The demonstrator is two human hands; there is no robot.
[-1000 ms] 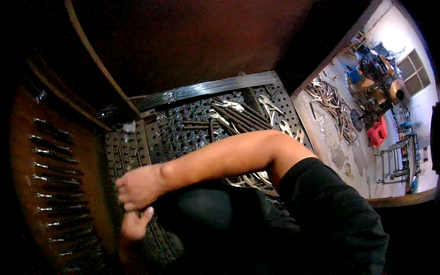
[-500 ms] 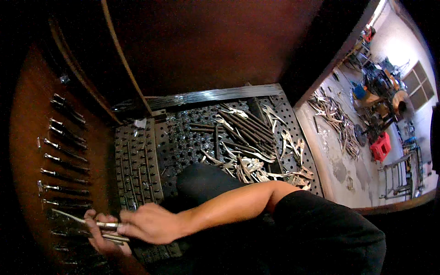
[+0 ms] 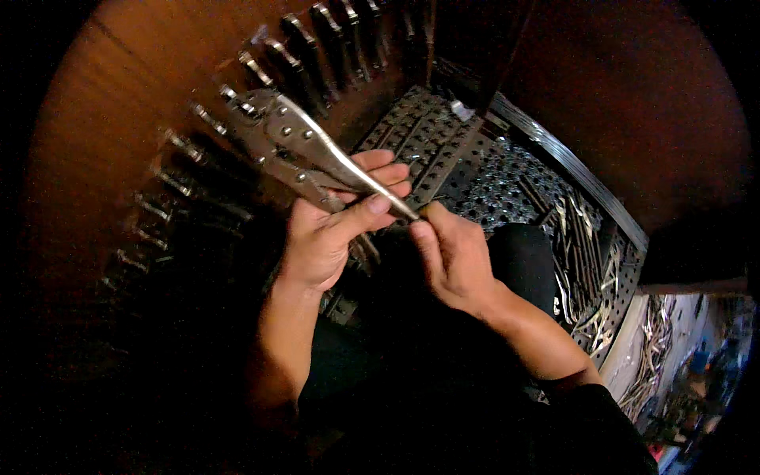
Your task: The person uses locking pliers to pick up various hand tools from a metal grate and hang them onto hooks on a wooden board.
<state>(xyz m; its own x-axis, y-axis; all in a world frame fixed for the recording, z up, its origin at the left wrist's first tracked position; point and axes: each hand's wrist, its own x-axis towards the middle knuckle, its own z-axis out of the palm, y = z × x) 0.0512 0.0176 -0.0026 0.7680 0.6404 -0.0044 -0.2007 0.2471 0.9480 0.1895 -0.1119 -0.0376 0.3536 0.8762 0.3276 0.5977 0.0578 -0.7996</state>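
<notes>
A large pair of silver locking pliers (image 3: 321, 142) is held up before me, its jaws toward the upper left and its handles slanting down to the right. My left hand (image 3: 317, 241) grips the handles, its thumb across them and its other fingers stretched out behind. Around the tip of the long outer handle, my right hand (image 3: 455, 252) is closed with thumb and bent forefinger. Dark bars show below the left hand, but whether it holds them I cannot tell.
Several similar tools (image 3: 297, 32) hang in a row along the brown panel (image 3: 119, 95) at the left. Dark rods (image 3: 582, 269) and loose plier parts (image 3: 602, 324) lie on a perforated metal plate (image 3: 475, 154). A bright metal strip (image 3: 566, 154) edges it. More metal pieces (image 3: 653, 356) lie beyond the panel's edge.
The view has swung left and down, shifting the plate to the right. The pliers, formerly seen edge-on and low at the left, now show broadside, raised between both hands.
</notes>
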